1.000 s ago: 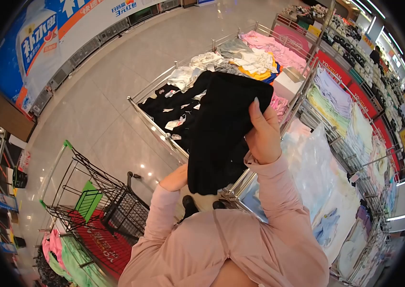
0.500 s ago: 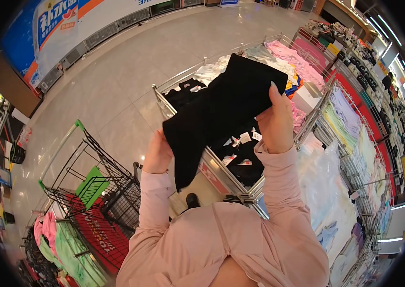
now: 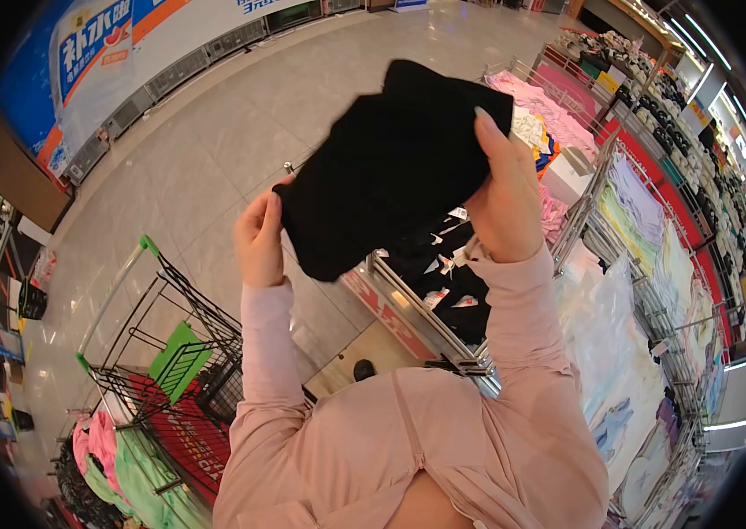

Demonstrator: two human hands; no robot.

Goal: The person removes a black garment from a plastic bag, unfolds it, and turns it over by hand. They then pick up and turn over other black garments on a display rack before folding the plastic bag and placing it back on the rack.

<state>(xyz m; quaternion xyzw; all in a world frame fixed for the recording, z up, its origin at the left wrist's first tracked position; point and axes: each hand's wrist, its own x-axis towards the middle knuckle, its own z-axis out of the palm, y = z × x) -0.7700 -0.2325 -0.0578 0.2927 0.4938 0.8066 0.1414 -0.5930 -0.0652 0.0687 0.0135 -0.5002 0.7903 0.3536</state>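
A black garment [image 3: 390, 176] is stretched between my two hands, raised over the metal display bin [image 3: 417, 309]. Its exact kind does not show. My left hand [image 3: 260, 234] pinches its left corner between thumb and fingers. On the other side, my right hand [image 3: 511, 189] grips the right edge, thumb on top and fingers hidden behind the cloth. Below the garment, several black clothes with white tags [image 3: 443, 264] lie in the bin. Part of the bin's far side is covered by the raised cloth.
A shopping cart [image 3: 161, 353] with a green handle stands at my left, by pink and green clothes [image 3: 117, 458]. To my right, a wire rack [image 3: 646, 291] holds pale folded clothes. Pink clothes [image 3: 549, 110] lie in the bin's far section. Tiled floor [image 3: 205, 150] stretches ahead.
Both hands have risen with the black garment, the left one further up and to the left. Its hanging lower end has lifted, and the cloth now looks wider and bunched at the top.
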